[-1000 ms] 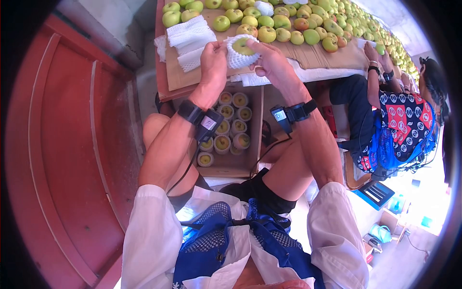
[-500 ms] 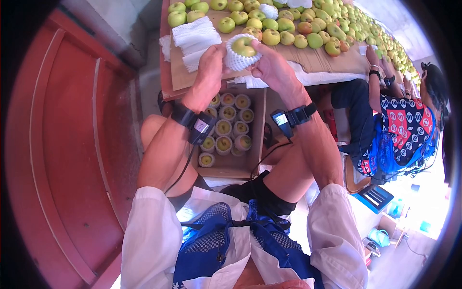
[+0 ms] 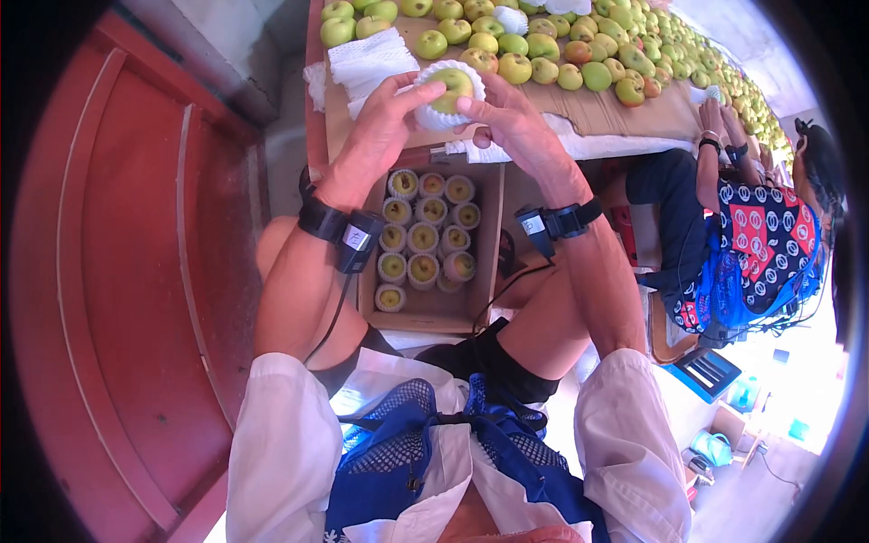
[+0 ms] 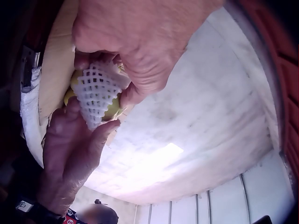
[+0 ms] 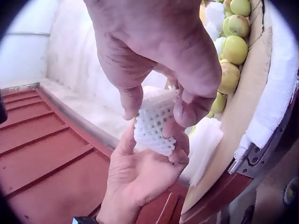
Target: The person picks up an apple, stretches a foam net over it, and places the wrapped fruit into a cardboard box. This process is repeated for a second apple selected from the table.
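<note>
A green apple (image 3: 452,87) sits in a white foam net sleeve (image 3: 439,119), raised at the near edge of the table. From one side my left hand (image 3: 384,128) holds the wrapped apple, its thumb reaching onto the fruit. My right hand (image 3: 514,123) grips the opposite side, thumb also near the top of the apple. In the left wrist view the netting (image 4: 97,88) stretches over the fruit between both hands. The right wrist view shows the net (image 5: 155,125) covering most of the apple, with my right fingers at its rim and my left hand (image 5: 140,173) cupped underneath.
Flat foam nets (image 3: 373,61) are stacked on the table's cardboard (image 3: 566,101), beside many loose apples (image 3: 543,72). Below, between my knees, a cardboard box (image 3: 416,320) holds several net-wrapped apples (image 3: 423,238). Another person (image 3: 760,235) sits at the right; a red panel (image 3: 136,299) stands left.
My left hand has shifted its grip, and its thumb now reaches over the apple. The net's rim sits wider around the fruit. Both hands still hold it near the table edge.
</note>
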A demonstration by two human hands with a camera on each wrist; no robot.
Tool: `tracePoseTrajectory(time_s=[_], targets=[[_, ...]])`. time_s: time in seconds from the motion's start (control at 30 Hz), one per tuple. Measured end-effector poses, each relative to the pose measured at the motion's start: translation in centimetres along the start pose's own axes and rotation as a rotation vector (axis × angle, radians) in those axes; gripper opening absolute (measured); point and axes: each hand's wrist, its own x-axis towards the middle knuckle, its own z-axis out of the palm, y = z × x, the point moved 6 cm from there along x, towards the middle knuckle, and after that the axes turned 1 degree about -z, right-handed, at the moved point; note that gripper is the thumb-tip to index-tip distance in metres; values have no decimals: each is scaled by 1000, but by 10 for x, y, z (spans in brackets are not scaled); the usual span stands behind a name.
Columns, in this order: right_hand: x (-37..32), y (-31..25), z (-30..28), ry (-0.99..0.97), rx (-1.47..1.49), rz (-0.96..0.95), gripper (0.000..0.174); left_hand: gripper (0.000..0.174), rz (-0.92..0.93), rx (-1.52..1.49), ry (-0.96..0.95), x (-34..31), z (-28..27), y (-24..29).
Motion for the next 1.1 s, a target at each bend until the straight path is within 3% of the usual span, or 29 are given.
tracePoseTrajectory(time_s=[0.1,0.23,0.3,0.33,0.43,0.47,0.57,0.6,0.7,0.83,0.87,0.97,1.1], targets=[[-3,-4,-2,-84,-108,52,93,55,5,-4,-8,-4,-1,4],[-4,-15,-4,21,-390,-82,104,57,0,37,56,-12,-5,9],[-13,-22,-3,107,-578,-153,105,70,41,144,74,-10,-11,10],[-17,-28,1,136,-745,-222,103,77,57,196,83,-9,-13,9],[-29,-44,19,134,-980,-195,100,60,30,351,100,-16,-16,8],[-31,-46,27,168,-981,-163,90,65,51,425,60,-14,-14,7],[-35,-50,41,111,-1134,-206,91,75,-69,372,-13,-29,2,16],[-38,-48,45,87,-1133,-247,89,71,-149,358,0,-35,6,15],[-40,-41,49,26,-1136,-257,88,71,-56,491,-15,-39,3,15],[-42,-26,65,-79,-1093,-110,84,71,-29,541,-36,-35,-12,-12],[-45,-29,70,-68,-1068,-48,75,70,-42,538,-54,-38,-14,-13],[-47,-8,74,-88,-1060,-88,67,66,-48,489,-60,-47,-24,-26],[-45,12,84,-128,-1050,-126,62,63,-133,701,-126,-65,-27,-14]])
